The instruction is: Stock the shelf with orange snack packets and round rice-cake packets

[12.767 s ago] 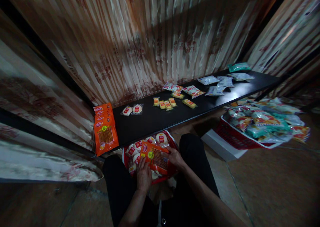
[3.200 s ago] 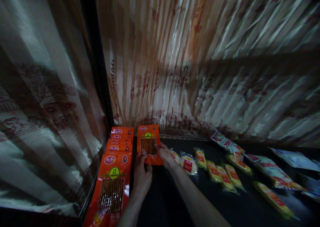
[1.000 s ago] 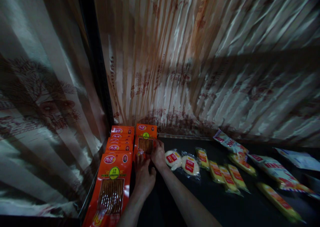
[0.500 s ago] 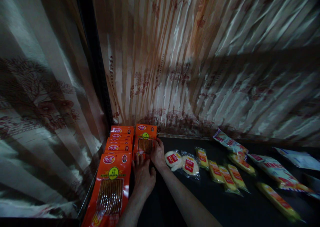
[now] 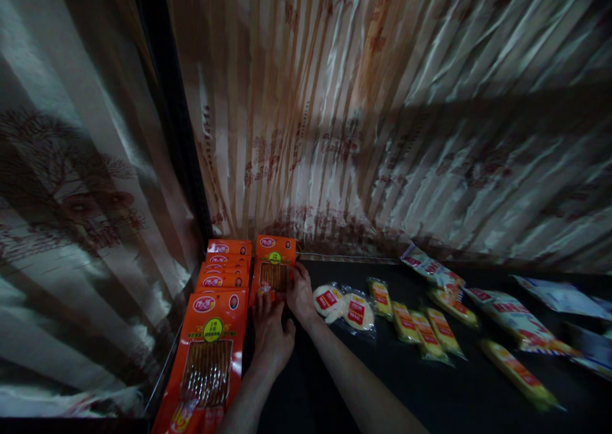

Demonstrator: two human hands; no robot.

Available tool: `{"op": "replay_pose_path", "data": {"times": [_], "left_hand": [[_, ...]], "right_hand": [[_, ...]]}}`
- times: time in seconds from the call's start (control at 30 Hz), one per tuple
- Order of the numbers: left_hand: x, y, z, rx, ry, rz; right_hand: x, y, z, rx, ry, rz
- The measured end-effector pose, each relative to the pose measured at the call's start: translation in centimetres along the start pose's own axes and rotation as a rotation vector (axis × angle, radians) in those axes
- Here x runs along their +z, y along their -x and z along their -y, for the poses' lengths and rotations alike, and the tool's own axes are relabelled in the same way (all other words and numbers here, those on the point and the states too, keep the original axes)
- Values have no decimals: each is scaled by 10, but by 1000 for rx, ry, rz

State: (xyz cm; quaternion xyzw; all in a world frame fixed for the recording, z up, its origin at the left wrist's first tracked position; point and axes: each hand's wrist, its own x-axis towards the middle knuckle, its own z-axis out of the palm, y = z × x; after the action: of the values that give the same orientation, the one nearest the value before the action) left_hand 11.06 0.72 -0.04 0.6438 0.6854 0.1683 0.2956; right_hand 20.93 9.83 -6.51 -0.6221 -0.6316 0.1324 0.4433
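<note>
While the single orange packet (image 5: 273, 272) lies on the black shelf (image 5: 440, 396), my left hand (image 5: 271, 335) touches its lower end and my right hand (image 5: 301, 296) its right edge; if either grip is clamped on it, I cannot tell. Left of this packet is an overlapping row of orange packets (image 5: 208, 345); right of it are round white cakes (image 5: 358, 311), then yellow packs (image 5: 428, 336).

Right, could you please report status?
Left hand at near end, right hand at right edge of flat orange plastic packet. Set beside overlapping orange packets. Clear-wrapped white discs close by, not blocking.
</note>
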Motion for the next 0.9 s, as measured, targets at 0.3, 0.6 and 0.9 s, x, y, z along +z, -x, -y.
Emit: {"op": "replay_pose_path", "data": {"times": [0.3,0.6,0.9], "left_hand": [[6,0,3,32,-58,-47],[9,5,2,68,-126,-102],[14,8,0,121,-153,-116]], "right_hand": [[-21,5,10,-41,-29,-22],[-45,24,9,-76,24,58],[-63,54,24,-142,-29,159]]}}
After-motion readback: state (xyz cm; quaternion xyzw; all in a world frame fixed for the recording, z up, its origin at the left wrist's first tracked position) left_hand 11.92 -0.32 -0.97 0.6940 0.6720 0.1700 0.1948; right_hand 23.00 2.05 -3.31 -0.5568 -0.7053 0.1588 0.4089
